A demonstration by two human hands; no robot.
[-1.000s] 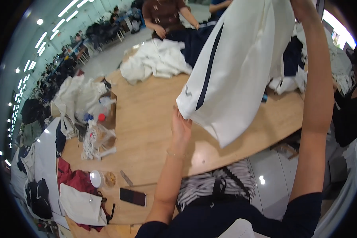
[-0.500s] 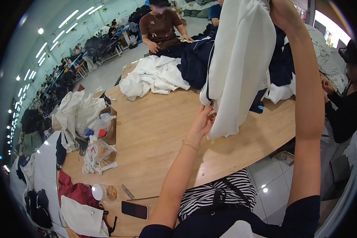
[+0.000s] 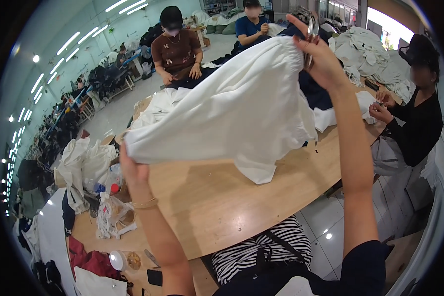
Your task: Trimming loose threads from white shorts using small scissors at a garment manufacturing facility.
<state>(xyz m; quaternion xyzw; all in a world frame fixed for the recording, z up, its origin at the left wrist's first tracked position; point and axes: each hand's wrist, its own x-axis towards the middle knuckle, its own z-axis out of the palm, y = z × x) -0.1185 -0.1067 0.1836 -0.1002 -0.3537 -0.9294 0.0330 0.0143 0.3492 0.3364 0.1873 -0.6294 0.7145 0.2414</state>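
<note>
A white garment (image 3: 217, 108) with an elastic-gathered edge is stretched slantwise above the table. My left hand (image 3: 133, 165) pinches its narrow lower-left end, with some fingers hidden behind the cloth. Higher and farther off, my right hand (image 3: 320, 56) grips the gathered edge between thumb and fingers, its index finger pointing up. A shiny metal tool (image 3: 311, 32) also sits in that hand; its kind I cannot make out. The garment's loose lower corner hangs over the wooden table (image 3: 197, 197), and a small dark end dangles from the gathered side.
White cloth (image 3: 155, 106) and navy cloth (image 3: 315, 93) lie across the table's far side. Plastic bags (image 3: 111, 214), a lidded jar (image 3: 126, 260), a phone (image 3: 154, 277) and red cloth (image 3: 91, 261) are at left. Co-workers sit opposite and at right (image 3: 414, 113).
The garment has swung from hanging upright to stretched sideways. My left hand has moved left with its end, and my right hand has shifted left and lower into view.
</note>
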